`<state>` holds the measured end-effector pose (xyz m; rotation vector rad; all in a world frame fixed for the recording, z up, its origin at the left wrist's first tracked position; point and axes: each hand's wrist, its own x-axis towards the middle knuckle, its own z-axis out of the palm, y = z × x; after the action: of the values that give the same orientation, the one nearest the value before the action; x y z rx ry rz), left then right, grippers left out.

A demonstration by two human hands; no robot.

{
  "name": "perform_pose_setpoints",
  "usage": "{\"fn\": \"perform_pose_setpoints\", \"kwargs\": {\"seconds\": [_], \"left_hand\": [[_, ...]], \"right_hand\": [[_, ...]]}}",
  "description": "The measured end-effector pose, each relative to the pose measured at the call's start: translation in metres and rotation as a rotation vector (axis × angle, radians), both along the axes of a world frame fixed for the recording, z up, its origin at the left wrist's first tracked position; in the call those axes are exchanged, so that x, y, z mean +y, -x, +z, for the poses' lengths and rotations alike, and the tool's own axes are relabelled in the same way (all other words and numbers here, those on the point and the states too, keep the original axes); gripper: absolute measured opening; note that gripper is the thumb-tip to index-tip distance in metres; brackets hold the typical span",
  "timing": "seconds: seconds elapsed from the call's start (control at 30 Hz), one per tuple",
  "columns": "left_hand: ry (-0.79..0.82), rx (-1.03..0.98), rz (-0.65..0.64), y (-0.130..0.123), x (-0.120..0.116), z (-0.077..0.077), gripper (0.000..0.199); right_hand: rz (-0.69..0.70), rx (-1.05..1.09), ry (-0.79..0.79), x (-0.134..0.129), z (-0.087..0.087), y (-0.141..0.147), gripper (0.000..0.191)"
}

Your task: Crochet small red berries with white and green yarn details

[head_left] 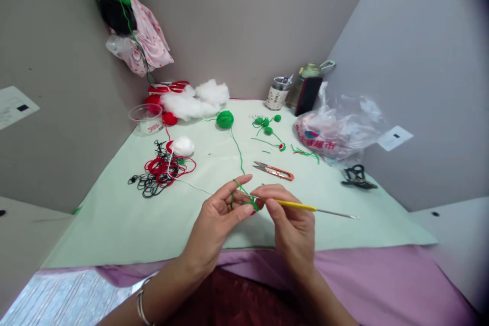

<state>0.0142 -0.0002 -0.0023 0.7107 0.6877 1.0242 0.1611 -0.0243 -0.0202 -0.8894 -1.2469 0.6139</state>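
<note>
In my right hand (294,229) is a crochet hook with a yellow grip (296,205); its bare metal end points right, past my fingers. The hook's other end reaches into a small green crochet piece (255,205), pinched between my left thumb and fingers. Green yarn (240,155) runs from a green yarn ball (225,119) down over the raised index finger of my left hand (219,214). A bit of red shows under the piece. White yarn (193,186) leads from a white ball (182,146) toward my left hand. My fingers partly hide the stitches.
Thread snips (274,170) lie beyond my hands. Tangled black and red yarn (160,170) lies left, with white stuffing (194,101) and a plastic cup (147,118) behind. Small green crocheted balls (268,131), a plastic bag (336,132), a phone (308,96) and a hair claw (358,177) are right.
</note>
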Motion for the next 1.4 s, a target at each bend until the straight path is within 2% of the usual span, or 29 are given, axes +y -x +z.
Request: {"fn": "perform_pose_setpoints", "kwargs": {"seconds": [0.07,0.13,0.23,0.27,0.33,0.4,0.47,0.53,0.6,0.67,0.73,0.77,0.83,0.93,1.0,1.07,1.17,1.23,1.33,1.4], "left_hand": [[-0.005,0.007,0.005,-0.002,-0.001,-0.001,0.044],[0.009,-0.003,0.020,-0.003,0.000,-0.002,0.045],[0.128,-0.066,-0.047,-0.001,0.003,-0.003,0.050],[0.177,-0.084,-0.091,0.000,0.004,-0.003,0.051],[0.212,-0.083,-0.140,0.002,0.007,-0.003,0.051],[0.124,-0.035,-0.076,0.002,0.008,-0.003,0.050],[0.010,0.021,0.023,0.000,0.006,-0.003,0.051],[-0.028,0.040,0.059,-0.004,0.004,-0.002,0.056],[0.005,0.017,0.041,-0.007,0.002,-0.003,0.059],[0.072,-0.032,-0.001,-0.008,0.002,-0.003,0.058],[0.162,-0.082,-0.083,-0.005,0.004,-0.003,0.055],[0.201,-0.099,-0.125,-0.003,0.006,-0.003,0.054],[0.229,-0.111,-0.169,0.001,0.008,-0.002,0.050],[0.129,-0.058,-0.121,0.004,0.009,-0.001,0.045],[0.035,0.012,-0.065,0.003,0.007,-0.001,0.046],[-0.020,0.067,-0.028,0.001,0.004,0.000,0.049],[-0.010,0.070,-0.029,-0.002,0.003,0.001,0.050],[0.013,0.049,-0.020,-0.003,0.003,0.000,0.048],[0.037,0.000,0.004,-0.005,0.004,-0.003,0.046],[0.090,-0.045,-0.043,-0.005,0.006,-0.004,0.048]], "right_hand": [[-0.050,-0.092,-0.025,-0.002,0.000,0.002,0.023],[-0.137,-0.269,-0.087,-0.005,-0.001,0.003,0.025],[-0.229,-0.527,-0.207,-0.010,-0.002,0.000,0.030],[-0.232,-0.527,-0.211,-0.011,-0.002,-0.002,0.031],[-0.208,-0.372,-0.143,-0.010,-0.001,-0.005,0.029],[-0.143,-0.125,-0.031,-0.007,0.002,-0.008,0.023],[-0.056,0.036,0.036,-0.002,0.002,-0.006,0.022],[-0.028,0.013,0.042,0.000,-0.001,-0.002,0.022],[-0.133,-0.175,-0.032,0.000,-0.007,0.002,0.022],[-0.276,-0.410,-0.179,-0.002,-0.013,0.004,0.030],[-0.321,-0.524,-0.276,-0.004,-0.016,0.002,0.036],[-0.301,-0.496,-0.250,-0.005,-0.015,-0.001,0.034],[-0.234,-0.301,-0.116,-0.005,-0.011,-0.007,0.026],[-0.123,0.011,0.018,-0.003,-0.001,-0.011,0.020],[-0.050,0.055,0.034,-0.001,0.003,-0.009,0.018],[-0.016,0.017,0.020,0.001,0.004,-0.004,0.017],[-0.022,-0.050,-0.007,0.002,0.004,0.002,0.021],[-0.067,-0.144,-0.039,0.000,0.002,0.002,0.025],[-0.180,-0.427,-0.171,-0.004,-0.003,-0.001,0.032],[-0.223,-0.524,-0.221,-0.006,-0.004,-0.004,0.034]]}}
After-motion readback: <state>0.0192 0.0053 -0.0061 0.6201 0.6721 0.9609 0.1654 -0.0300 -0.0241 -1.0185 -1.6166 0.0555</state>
